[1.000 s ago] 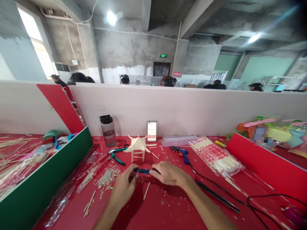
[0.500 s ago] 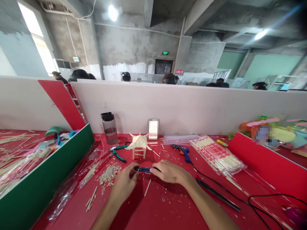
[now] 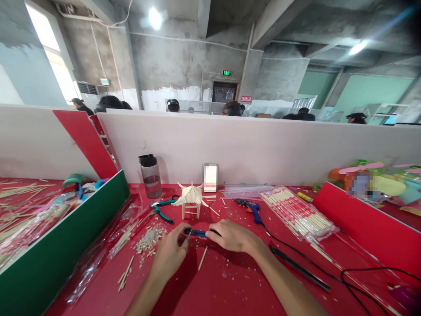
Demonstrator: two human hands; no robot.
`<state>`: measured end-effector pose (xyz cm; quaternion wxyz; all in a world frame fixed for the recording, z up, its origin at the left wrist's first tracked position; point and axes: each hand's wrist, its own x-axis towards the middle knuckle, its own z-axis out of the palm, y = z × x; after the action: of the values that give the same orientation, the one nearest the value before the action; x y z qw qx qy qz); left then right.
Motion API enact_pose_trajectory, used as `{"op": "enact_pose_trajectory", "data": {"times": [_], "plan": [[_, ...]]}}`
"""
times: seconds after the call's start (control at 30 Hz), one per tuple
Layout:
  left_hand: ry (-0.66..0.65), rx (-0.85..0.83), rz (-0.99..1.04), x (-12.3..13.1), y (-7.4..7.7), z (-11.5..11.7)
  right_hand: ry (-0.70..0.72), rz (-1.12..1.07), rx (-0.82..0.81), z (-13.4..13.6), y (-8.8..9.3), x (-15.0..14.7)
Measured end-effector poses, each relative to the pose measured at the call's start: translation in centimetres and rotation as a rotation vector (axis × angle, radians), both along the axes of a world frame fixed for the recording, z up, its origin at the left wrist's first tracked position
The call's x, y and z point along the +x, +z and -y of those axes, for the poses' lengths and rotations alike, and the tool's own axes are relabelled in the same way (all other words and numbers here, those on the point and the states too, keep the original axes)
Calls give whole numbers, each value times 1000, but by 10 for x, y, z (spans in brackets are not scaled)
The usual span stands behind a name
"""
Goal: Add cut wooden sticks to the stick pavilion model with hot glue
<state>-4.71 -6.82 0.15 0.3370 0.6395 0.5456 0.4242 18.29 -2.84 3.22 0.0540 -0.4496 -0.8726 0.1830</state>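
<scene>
In the middle of the red table my right hand (image 3: pixel 230 235) is closed around small blue-handled pliers (image 3: pixel 199 233), whose dark head points left. My left hand (image 3: pixel 173 246) pinches a short thin wooden stick (image 3: pixel 190 234) at that head, its far end hidden by the fingers. Just beyond both hands stands a little pavilion built of wooden sticks (image 3: pixel 191 197), with a pitched roof and upturned corners. A loose stick (image 3: pixel 203 258) lies between my forearms. Left of my left hand are a heap of cut stick bits (image 3: pixel 149 240) and several short sticks (image 3: pixel 126 274).
Green-handled pliers (image 3: pixel 162 210) and a water bottle (image 3: pixel 150 177) stand or lie at the back left. A blue glue gun (image 3: pixel 253 210) trails a black cord on the right, near a bag of sticks (image 3: pixel 297 213) and a black bar-shaped tool (image 3: pixel 299 267). Green (image 3: pixel 66 237) and red dividers (image 3: pixel 368 224) flank the table.
</scene>
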Motion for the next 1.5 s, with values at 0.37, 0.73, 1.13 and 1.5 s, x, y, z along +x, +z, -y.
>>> {"op": "enact_pose_trajectory", "data": {"times": [0.37,0.73,1.13,1.5], "plan": [[-19,17,-28,-1,3,0,-19,13,9,1,2,-3],[-35,49,-173,-2,0,-1,5,-25,14,-2,0,0],[-15,24,-236,-3,-3,-2,-7,-3,30,0,0,-2],[-17,21,-256,-3,-2,-2,-6,4,76,0,-1,-2]]}}
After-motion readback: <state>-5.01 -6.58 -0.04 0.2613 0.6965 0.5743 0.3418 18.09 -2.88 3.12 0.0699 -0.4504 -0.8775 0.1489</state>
